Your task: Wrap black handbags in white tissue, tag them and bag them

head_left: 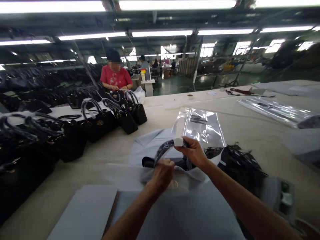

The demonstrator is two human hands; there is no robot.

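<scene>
Your R hand pinches the white wrap: go light, w/ L hand curled nr handbag handle, its hold unclear.

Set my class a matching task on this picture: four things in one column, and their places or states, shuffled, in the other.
1. Left hand
2. Right hand
3. Red shirt
4. Row of black handbags

A. Along the left side of the table
B. Gripping at the white piece atop the looped handle
C. Closed, near the handle's lower part
D. Worn by a person across the table

Pairs: 1-C, 2-B, 3-D, 4-A
</scene>
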